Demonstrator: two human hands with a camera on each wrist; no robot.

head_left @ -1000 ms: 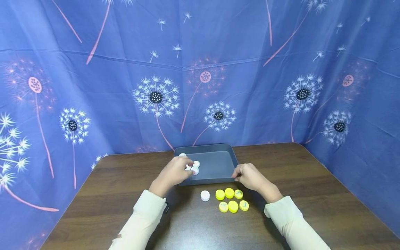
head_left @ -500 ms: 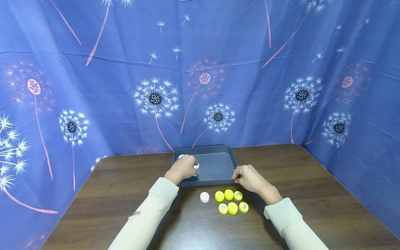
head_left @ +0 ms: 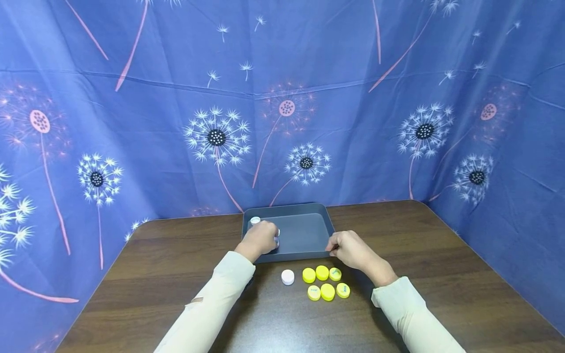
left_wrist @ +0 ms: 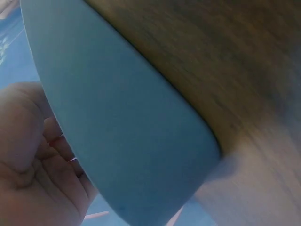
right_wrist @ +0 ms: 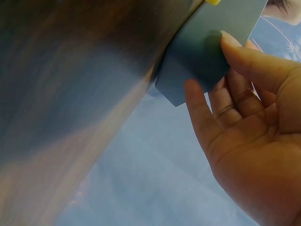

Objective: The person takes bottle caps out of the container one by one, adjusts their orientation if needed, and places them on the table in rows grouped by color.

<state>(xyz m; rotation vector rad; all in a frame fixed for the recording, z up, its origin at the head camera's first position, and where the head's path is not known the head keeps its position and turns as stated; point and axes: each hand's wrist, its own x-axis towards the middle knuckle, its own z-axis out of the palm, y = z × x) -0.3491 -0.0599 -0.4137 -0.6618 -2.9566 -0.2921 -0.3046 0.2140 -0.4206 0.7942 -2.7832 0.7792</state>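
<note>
- Left hand (head_left: pixel 260 236): fingers bent downward inside tray, at the left; cannot tell whether grasping a cap or merely touching.
- Right hand (head_left: pixel 351 248): thumb and fingers pinching the tray's near right corner, apparently for steadiness.
- Tray (head_left: pixel 304 233): dark, shallow, low raised walls; set near the table's far edge.
- White caps (head_left: pixel 255 220): in tray's left part; one near the far left corner, white parts just showing beside left fingers.
- Step in hand, as judged: placing or arranging white caps at tray's left.
- Next move, probably: release, lift over the near wall, reach for the loose white cap (head_left: pixel 288 277) on the table before the tray.
- Yellow caps (head_left: pixel 327 292): six, in two rows of three, right of loose cap; close neighbours, easily nudged.
- Room for moving: tray's middle and right; table (head_left: pixel 441 279) to either side.
- Far limit: blue patterned cloth (head_left: pixel 375 157) behind table.
</note>
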